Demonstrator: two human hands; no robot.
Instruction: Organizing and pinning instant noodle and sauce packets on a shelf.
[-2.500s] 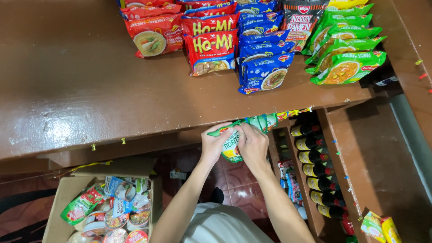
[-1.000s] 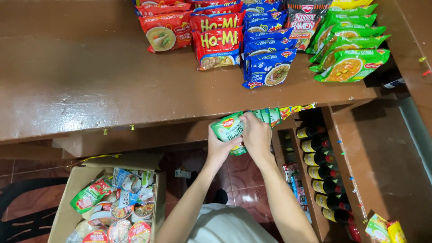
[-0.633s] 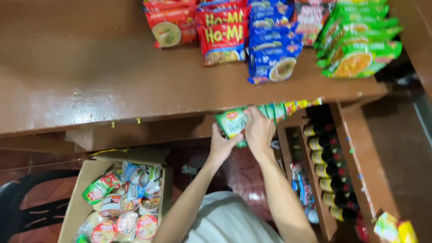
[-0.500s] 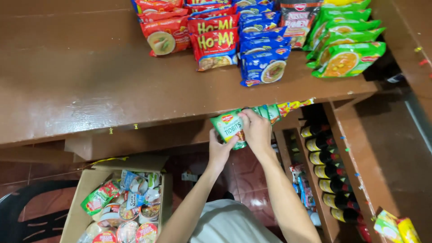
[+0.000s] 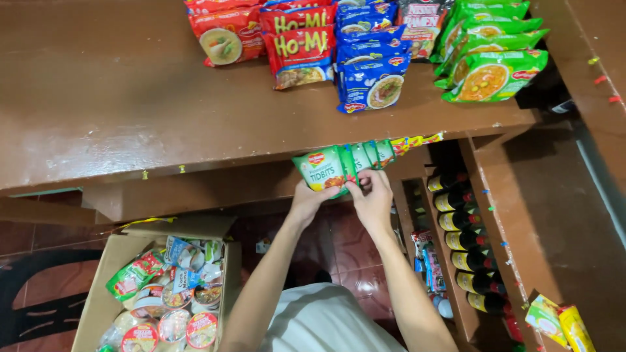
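Both my hands are raised to a row of small green pouches (image 5: 368, 156) hanging under the front edge of the brown wooden counter (image 5: 130, 117). My left hand (image 5: 308, 201) holds the bottom of the frontmost green pouch (image 5: 323, 171). My right hand (image 5: 373, 199) pinches the same pouch at its right lower edge, fingers curled behind the others. The pouches overlap one another, so only the front one shows fully.
Red, blue and green noodle packets (image 5: 365, 45) lie stacked on the counter's far side. A cardboard box (image 5: 98, 300) of cup noodles and sachets stands at lower left. Dark bottles (image 5: 466, 241) line a shelf at right, with small packets (image 5: 554, 322) at lower right.
My hands have stayed on the green pouch below the counter edge, shifting slightly up and right. The view has swayed.
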